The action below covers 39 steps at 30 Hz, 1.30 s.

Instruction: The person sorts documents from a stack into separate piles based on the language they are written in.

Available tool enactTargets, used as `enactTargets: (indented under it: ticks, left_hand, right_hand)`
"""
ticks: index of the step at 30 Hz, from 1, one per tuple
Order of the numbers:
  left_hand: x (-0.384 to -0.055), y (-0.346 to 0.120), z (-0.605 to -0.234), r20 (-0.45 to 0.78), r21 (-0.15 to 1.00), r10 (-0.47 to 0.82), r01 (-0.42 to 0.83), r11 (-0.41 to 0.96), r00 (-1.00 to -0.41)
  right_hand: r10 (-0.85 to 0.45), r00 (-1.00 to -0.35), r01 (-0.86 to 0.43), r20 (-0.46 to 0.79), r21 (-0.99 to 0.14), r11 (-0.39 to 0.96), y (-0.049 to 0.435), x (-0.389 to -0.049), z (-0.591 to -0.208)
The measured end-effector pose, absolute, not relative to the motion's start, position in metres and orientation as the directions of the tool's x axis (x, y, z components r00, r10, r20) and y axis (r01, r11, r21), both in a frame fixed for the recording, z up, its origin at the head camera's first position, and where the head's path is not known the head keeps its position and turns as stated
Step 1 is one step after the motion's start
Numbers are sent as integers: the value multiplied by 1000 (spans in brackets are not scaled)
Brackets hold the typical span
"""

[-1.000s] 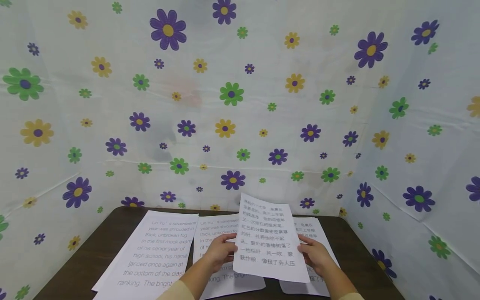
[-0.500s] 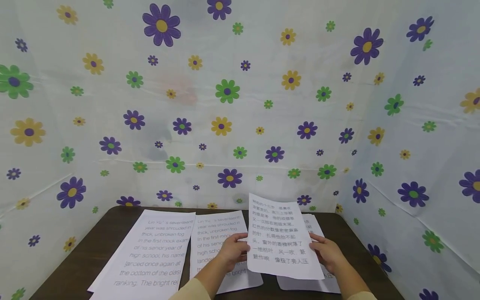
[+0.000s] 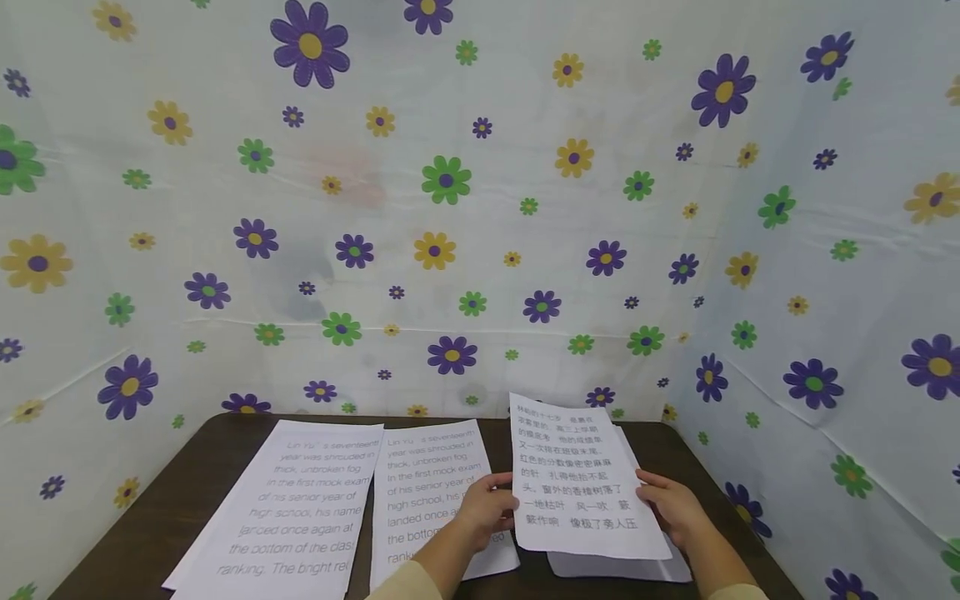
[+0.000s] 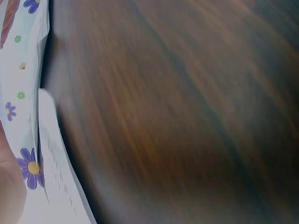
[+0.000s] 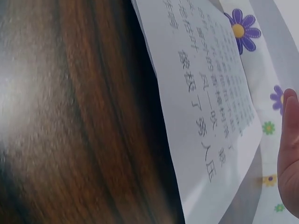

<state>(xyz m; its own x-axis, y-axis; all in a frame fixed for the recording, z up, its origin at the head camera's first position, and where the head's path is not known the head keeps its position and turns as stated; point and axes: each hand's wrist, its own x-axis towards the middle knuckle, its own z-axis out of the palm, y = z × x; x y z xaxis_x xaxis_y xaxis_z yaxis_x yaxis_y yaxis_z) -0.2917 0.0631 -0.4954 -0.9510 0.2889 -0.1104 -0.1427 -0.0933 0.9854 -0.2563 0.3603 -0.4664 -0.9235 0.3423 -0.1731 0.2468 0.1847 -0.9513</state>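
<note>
A white sheet of paper (image 3: 573,479) printed with Chinese text is held raised and tilted over the right part of the table. My left hand (image 3: 487,510) grips its left edge, thumb toward the front. On the opposite edge my right hand (image 3: 675,507) pinches the sheet. Beneath it, mostly covered, lies another white paper (image 3: 618,568), with its lower border and right side peeking out. In the right wrist view a page of Chinese text (image 5: 205,121) slants beside my right hand (image 5: 289,154). Only part of my left hand (image 4: 10,182) enters the left wrist view.
Papers with English text lie at the middle (image 3: 427,475) and at the left (image 3: 300,500), the left ones overlapping unevenly. The dark wooden table (image 3: 142,500) ends at a flower-patterned cloth (image 3: 450,300), which encloses the back and both sides.
Both hands have carried the sheet to the right, from between the middle and right papers to over the right ones. More of the middle English page shows. The head view has turned slightly right.
</note>
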Motion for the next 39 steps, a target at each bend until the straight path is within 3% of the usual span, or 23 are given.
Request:
enactTargets:
  ticks: [28,39]
  left_hand:
    - [-276,96,-505,-182,977,304,-207,-53,-935]
    - [-276,104,-506,-195,976,350,-218,-27,-916]
  right_hand:
    - [405,-884,343,-234,-913,222,391,-251,-482]
    - [429,-878,364,-212,-876,315,395,-248,-490]
